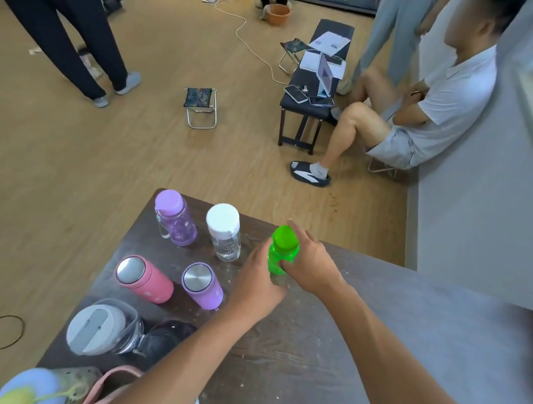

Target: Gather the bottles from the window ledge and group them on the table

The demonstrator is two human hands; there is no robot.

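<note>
Green bottle (pixel 281 250) upright on the dark surface (pixel 323 358), near its far edge, clasped between both hands. Left hand (pixel 257 287) wrapped around the lower body from the left; right hand (pixel 312 267) grasping it from the right, fingers reaching past the cap (both grips closed on the bottle). To the left: white-capped clear bottle (pixel 224 232), violet translucent bottle (pixel 175 218), pink flask (pixel 143 279), purple flask (pixel 202 286).

A seated person in a white shirt and grey shorts (pixel 435 111) is leaning against the grey wall. A black bench (pixel 311 84) is carrying phones, papers and a tablet. A small folding metal stool (pixel 200 105) is standing on the wooden floor (pixel 97 156).
</note>
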